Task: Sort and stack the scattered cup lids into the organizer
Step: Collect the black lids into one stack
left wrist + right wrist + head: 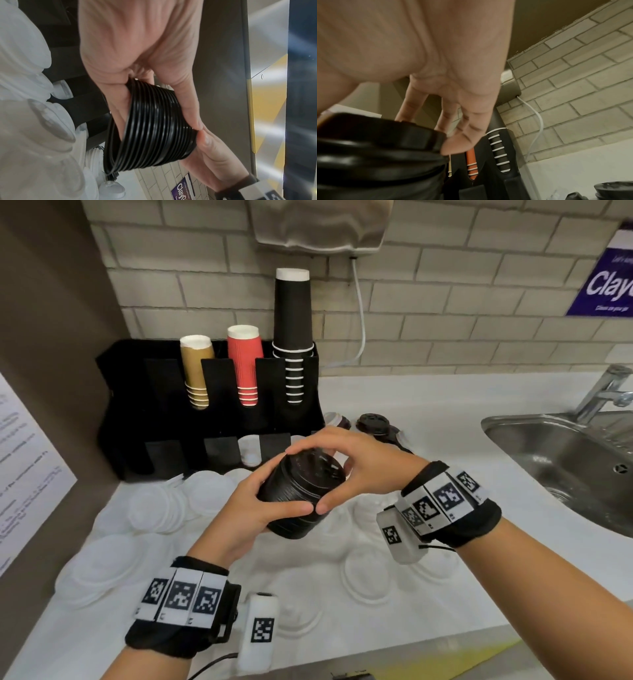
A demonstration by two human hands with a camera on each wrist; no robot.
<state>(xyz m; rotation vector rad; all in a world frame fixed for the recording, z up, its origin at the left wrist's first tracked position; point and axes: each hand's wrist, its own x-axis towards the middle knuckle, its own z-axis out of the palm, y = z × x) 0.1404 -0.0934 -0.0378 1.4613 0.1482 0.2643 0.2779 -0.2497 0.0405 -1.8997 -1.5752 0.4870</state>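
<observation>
Both hands close on one stack of black lids (301,494), held in the air above the tabletop (428,440). The left hand (246,515) cups the stack from below and from the side, its thumb laid along the ribbed edge; the right hand (356,470) arches over the top lid, fingertips on its far rim and thumb down the near side, so the two thumb tips meet on the stack's front. The grip is tight — no gap shows between fingers and plastic.

The stack's bottom and far side are hidden behind the left palm, and the left wrist view shows only the stacked rims (154,125) as shiny rings, blurred at the ends. In the right wrist view the stack (376,148) is cut off at the left and lower edges. How many lids it holds cannot be counted.

Its long axis leans: the top lid faces up and away toward the organizer (212,412), the base down toward the person.

The stack hangs just in front of the organizer's low front slots, not touching them. Under it, white lids (161,508) lie scattered and overlapping, hard to tell apart against the white surface. More black lids (373,424) sit to the right of the organizer — partly hidden by the right hand. A sink (561,460) lies further right.
</observation>
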